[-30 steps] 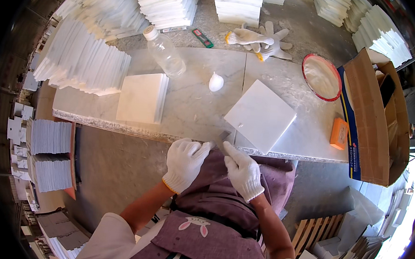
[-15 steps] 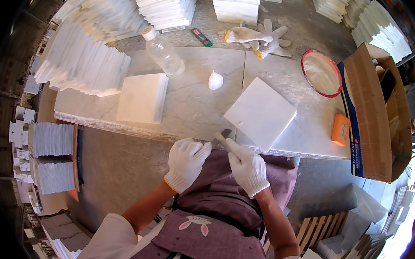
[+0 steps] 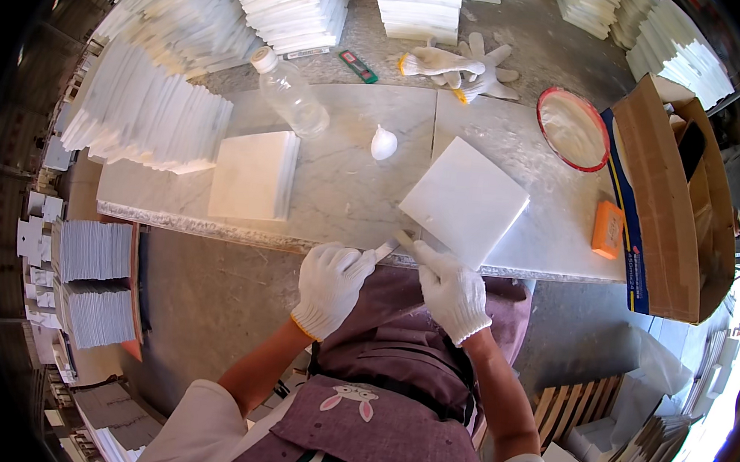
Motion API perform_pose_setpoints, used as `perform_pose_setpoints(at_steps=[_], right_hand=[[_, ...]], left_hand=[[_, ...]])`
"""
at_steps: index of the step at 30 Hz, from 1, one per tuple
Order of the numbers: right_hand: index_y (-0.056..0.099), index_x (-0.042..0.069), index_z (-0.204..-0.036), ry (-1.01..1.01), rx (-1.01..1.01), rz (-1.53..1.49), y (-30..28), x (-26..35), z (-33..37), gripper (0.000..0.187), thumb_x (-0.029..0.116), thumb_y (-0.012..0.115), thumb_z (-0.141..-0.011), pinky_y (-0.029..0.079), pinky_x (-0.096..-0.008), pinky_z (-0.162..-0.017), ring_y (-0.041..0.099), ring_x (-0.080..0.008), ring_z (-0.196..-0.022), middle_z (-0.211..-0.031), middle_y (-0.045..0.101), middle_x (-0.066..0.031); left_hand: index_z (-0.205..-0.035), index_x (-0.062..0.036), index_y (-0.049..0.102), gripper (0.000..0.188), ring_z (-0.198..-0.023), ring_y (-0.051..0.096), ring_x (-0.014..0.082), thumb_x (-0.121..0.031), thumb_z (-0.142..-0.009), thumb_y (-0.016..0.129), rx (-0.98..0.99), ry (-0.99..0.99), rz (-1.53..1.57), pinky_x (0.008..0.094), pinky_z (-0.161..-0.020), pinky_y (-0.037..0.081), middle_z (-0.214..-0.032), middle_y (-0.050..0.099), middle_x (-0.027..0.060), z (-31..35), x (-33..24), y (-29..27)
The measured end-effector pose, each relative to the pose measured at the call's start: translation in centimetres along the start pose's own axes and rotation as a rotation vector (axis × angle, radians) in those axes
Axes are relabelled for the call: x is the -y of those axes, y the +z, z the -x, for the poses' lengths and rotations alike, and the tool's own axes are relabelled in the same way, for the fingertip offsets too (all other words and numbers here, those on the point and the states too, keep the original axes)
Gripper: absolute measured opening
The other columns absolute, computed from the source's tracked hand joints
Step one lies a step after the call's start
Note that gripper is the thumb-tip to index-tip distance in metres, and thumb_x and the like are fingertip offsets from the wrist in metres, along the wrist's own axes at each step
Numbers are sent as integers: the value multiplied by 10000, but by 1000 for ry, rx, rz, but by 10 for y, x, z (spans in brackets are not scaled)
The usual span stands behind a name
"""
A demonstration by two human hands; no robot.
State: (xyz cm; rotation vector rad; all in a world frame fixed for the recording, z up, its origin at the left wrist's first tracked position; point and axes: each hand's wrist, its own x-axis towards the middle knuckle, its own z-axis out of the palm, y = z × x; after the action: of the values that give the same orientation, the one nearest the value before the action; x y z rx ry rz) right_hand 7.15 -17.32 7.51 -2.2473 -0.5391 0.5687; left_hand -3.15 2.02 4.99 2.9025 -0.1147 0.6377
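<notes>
Both hands wear white knit gloves and work close together at the front edge of the marble-topped table (image 3: 321, 195). My left hand (image 3: 330, 284) is closed round a small flat metal blade (image 3: 385, 248) that points up to the right and shines. In the fingers of my right hand (image 3: 453, 295) is a small beige stick-like piece (image 3: 404, 239), its tip beside the blade; whether they touch I cannot tell. Just beyond my right hand lies a square white tile (image 3: 466, 202), turned cornerwise. A short stack of square tiles (image 3: 252, 175) is on the left.
A clear bottle (image 3: 293, 97), a white bulb-shaped thing (image 3: 384, 144) and spare gloves (image 3: 458, 70) lie farther back. At right are a red-rimmed round dish (image 3: 573, 129), an orange block (image 3: 608, 230) and an open cardboard box (image 3: 668, 200). Tall tile stacks (image 3: 146, 117) line the left and back.
My right hand has shifted slightly right, drawing the beige piece away along the blade. The blade in my left hand has turned from dark to shiny.
</notes>
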Motion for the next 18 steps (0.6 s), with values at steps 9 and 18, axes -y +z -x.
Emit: perform_pose_setpoints(at_steps=[9, 18], right_hand=[[698, 134, -1243, -154, -84, -5, 9, -14, 7, 324, 162, 591, -939, 552, -469, -793, 692, -397, -896, -974, 711, -199], [678, 124, -1263, -225, -43, -46, 9, -15, 10, 332, 172, 570, -953, 549, -481, -784, 686, -397, -906, -992, 708, -211]], left_hand=[[-1033, -166, 713, 291, -842, 637, 237, -116, -747, 724, 13, 3, -11, 402, -761, 491, -846, 629, -8, -9, -1, -4], [-1029, -164, 717, 289, -855, 632, 236, -119, -743, 724, 23, 12, -5, 412, -761, 489, -867, 630, -10, -6, -1, -2]])
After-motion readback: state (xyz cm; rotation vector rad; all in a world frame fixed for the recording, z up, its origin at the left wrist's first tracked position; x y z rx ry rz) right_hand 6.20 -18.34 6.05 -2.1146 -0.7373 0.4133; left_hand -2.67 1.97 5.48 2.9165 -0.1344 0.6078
